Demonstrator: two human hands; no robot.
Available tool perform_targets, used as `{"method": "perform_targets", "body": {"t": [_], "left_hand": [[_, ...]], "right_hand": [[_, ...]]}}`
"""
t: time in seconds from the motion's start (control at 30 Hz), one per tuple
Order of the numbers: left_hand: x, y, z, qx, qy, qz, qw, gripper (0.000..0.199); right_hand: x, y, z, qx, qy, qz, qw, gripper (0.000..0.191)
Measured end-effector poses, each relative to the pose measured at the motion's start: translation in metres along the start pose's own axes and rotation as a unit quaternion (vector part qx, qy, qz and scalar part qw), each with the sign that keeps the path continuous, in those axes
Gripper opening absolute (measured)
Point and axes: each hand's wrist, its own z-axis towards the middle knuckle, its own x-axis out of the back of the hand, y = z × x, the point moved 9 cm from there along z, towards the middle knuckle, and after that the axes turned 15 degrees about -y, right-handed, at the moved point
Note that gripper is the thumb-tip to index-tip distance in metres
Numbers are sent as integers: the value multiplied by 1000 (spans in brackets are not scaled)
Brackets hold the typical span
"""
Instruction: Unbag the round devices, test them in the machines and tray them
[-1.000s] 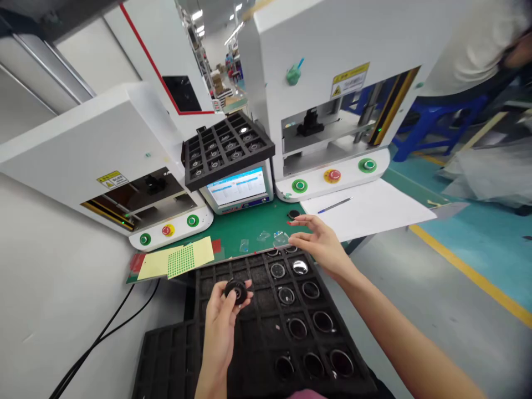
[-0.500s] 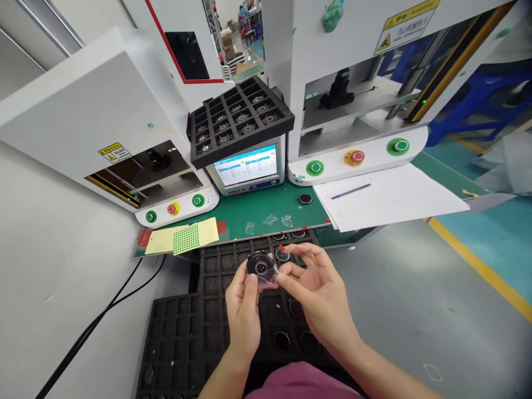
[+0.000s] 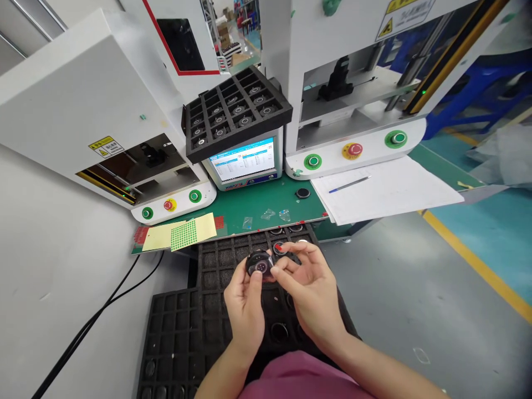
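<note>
A round black watch-like part (image 3: pixel 261 262) is held over the black foam trays, its face with a ring and small metal dots turned up. My left hand (image 3: pixel 246 305) grips its left side, with the thumb on the face. At the part's right edge, my right hand (image 3: pixel 310 282) pinches a clear film (image 3: pixel 271 261) that lies against the face. A small red tab (image 3: pixel 279 247) is at my right index fingertip. Below my hands, the foam tray (image 3: pixel 216 288) holds several round parts in its right-hand cells.
Two white machines (image 3: pixel 103 100) with green and red buttons stand behind a green table (image 3: pixel 236 208). A filled black tray (image 3: pixel 239 113) leans over a monitor (image 3: pixel 245 160). Paper with a pen (image 3: pixel 350 184), a sticker sheet (image 3: pixel 184 235) and film scraps lie on the table.
The film now lies flatter over the part's face, and my left thumb has moved onto the face. The whole view has shifted slightly.
</note>
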Motion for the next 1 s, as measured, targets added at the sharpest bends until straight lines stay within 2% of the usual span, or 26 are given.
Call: {"method": "perform_targets", "body": {"t": [0.1, 0.2, 0.27, 0.33, 0.43, 0.57, 0.67, 0.83, 1.0], "left_hand": [[-2, 4, -2, -5, -10, 57, 998, 35], [12, -6, -7, -19, -9, 93, 995, 29], [25, -22, -12, -32, -15, 173, 984, 23], [35, -46, -18, -44, -43, 270, 961, 18], [35, -93, -28, -56, -115, 346, 930, 12], [16, -143, -39, -95, -191, 433, 876, 11], [4, -163, -46, -136, -207, 492, 834, 17], [-1, -174, -54, -187, -234, 554, 777, 17], [2, -173, -56, -190, -262, 578, 749, 26]], "right_hand": [[6, 2, 2, 14, 21, -32, 999, 46], [40, 6, 4, 14, 75, -68, 995, 42], [78, 2, -3, 32, 145, -104, 983, 36], [114, -5, -15, 49, 206, -138, 968, 35], [147, -6, -31, 40, 244, -152, 957, 35], [152, 5, -42, 14, 246, -136, 960, 34], [149, 13, -45, 1, 246, -125, 961, 35], [152, 16, -45, -12, 250, -114, 962, 37], [158, 17, -45, -21, 254, -107, 961, 38]]}}
